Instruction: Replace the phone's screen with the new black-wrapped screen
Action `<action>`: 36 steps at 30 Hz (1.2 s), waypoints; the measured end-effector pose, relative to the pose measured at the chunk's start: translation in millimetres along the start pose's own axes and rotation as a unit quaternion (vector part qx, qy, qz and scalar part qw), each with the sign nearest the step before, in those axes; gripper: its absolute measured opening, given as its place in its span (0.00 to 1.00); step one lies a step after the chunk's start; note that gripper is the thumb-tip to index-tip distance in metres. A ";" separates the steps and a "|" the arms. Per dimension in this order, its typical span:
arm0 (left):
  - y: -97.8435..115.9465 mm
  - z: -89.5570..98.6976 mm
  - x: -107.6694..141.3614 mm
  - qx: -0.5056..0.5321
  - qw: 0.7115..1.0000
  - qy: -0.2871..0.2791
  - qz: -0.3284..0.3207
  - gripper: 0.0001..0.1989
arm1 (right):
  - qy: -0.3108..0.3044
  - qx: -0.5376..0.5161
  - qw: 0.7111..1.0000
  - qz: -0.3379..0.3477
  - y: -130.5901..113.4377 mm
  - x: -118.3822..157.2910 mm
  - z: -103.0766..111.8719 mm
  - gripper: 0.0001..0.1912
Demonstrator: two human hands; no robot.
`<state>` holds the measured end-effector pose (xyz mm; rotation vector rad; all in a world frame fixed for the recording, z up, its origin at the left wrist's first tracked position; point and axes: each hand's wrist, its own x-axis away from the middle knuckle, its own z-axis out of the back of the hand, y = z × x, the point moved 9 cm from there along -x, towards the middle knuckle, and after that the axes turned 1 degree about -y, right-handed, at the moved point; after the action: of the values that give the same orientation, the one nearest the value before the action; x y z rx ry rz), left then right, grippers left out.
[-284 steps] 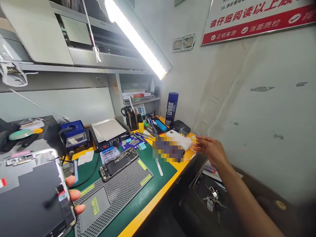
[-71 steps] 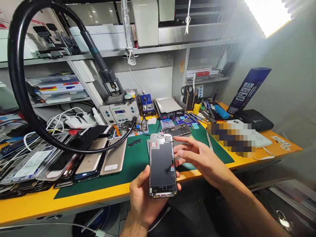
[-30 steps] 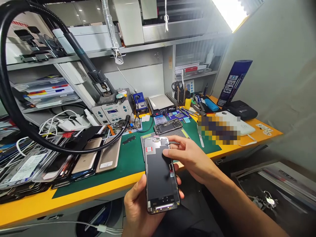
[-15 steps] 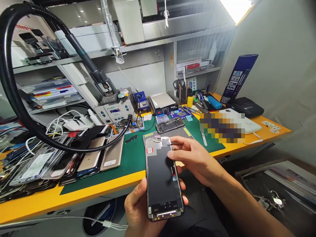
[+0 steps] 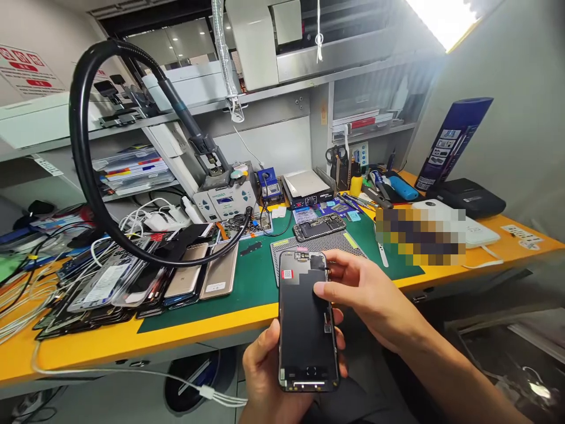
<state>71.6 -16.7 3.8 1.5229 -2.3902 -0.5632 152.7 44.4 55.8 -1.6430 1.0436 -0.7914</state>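
Observation:
A phone screen assembly (image 5: 302,330), its black back facing me, is held upright over the table's front edge. My left hand (image 5: 263,365) wraps round its lower part, thumb on the left edge and fingertips showing past the right edge. At the upper right edge my right hand (image 5: 368,288) grips it, with the thumb on the back and the other fingers partly hidden behind. A small red-and-white label (image 5: 287,274) sits near its top left. Just beyond, an opened phone body (image 5: 320,227) with exposed inner parts lies on a perforated grey pad (image 5: 286,243).
Stacked phones (image 5: 219,271) and white cables crowd the left. A soldering station (image 5: 229,199) stands behind, its thick black hose (image 5: 79,135) arching over the left side. A metal strip tool (image 5: 381,247) and a white device (image 5: 474,229) lie right on the green mat (image 5: 253,291) and yellow table.
The whole view has shifted, so the bench appears farther right. Both hands keep their hold on the screen assembly, which now looks slightly more tilted away.

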 end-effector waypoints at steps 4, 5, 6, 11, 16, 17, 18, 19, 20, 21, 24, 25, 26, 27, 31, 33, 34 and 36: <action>-0.3 2.7 3.6 -0.007 1.000 0.005 -0.002 0.26 | -0.003 0.000 1.000 0.010 -0.4 3.9 -1.8 0.11; -0.6 3.7 4.5 -0.011 1.000 0.007 -0.001 0.27 | -0.002 -0.002 1.000 0.014 -0.4 5.4 -2.0 0.10; -0.7 4.7 5.2 -0.015 1.000 0.011 0.000 0.27 | 0.000 -0.004 1.000 0.018 -0.1 6.9 -2.0 0.10; -0.9 9.7 9.4 -0.041 0.998 0.047 0.012 0.27 | 0.022 -0.020 1.000 0.005 10.2 15.7 1.1 0.10; -2.2 18.0 20.3 -0.103 0.989 0.105 0.025 0.25 | 0.035 -0.031 0.999 -0.004 20.5 21.3 7.1 0.11; -2.2 20.5 23.7 -0.121 0.985 0.118 0.024 0.25 | 0.040 -0.033 0.999 -0.004 22.1 22.2 9.4 0.11; -2.0 23.0 27.4 -0.141 0.981 0.131 0.021 0.24 | 0.046 -0.036 0.998 -0.004 23.9 22.9 12.0 0.12; -2.0 25.3 31.3 -0.164 0.976 0.142 0.017 0.22 | 0.052 -0.038 0.998 -0.005 25.9 23.7 14.6 0.13; -2.1 27.0 34.9 -0.191 0.970 0.150 0.014 0.21 | 0.058 -0.040 0.997 -0.007 28.0 24.5 17.1 0.14; -2.6 27.9 38.3 -0.219 0.963 0.154 0.011 0.19 | 0.063 -0.041 0.997 -0.009 30.3 25.2 19.3 0.14; -6.4 27.7 45.7 -0.302 0.941 0.151 0.003 0.15 | 0.062 -0.041 0.997 -0.018 37.1 27.6 21.7 0.14; -7.9 27.3 47.6 -0.323 0.935 0.149 -0.001 0.15 | 0.057 -0.041 0.997 -0.020 38.6 28.8 21.1 0.14; -9.4 26.9 49.3 -0.339 0.929 0.149 -0.006 0.15 | 0.051 -0.041 0.998 -0.021 39.5 30.4 20.2 0.15; -10.9 26.3 51.0 -0.352 0.924 0.149 -0.010 0.15 | 0.043 -0.042 0.998 -0.021 39.8 32.5 18.7 0.15; -16.9 21.4 58.5 -0.378 0.914 0.145 -0.027 0.16 | 0.005 -0.052 0.998 -0.018 37.4 48.3 12.0 0.16; -20.3 17.9 63.3 -0.387 0.910 0.143 -0.034 0.17 | -0.010 -0.054 0.998 -0.018 37.1 59.9 9.6 0.16; -21.9 16.1 66.0 -0.392 0.908 0.142 -0.038 0.17 | -0.014 -0.052 0.998 -0.017 37.5 66.0 9.0 0.16; -26.0 12.8 71.7 -0.404 0.903 0.140 -0.043 0.17 | -0.016 -0.045 0.999 -0.012 39.2 77.0 8.9 0.15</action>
<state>57.1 -89.1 -19.1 1.2054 -1.5528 -1.0944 182.1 -27.4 16.9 -1.7417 1.0512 -0.7416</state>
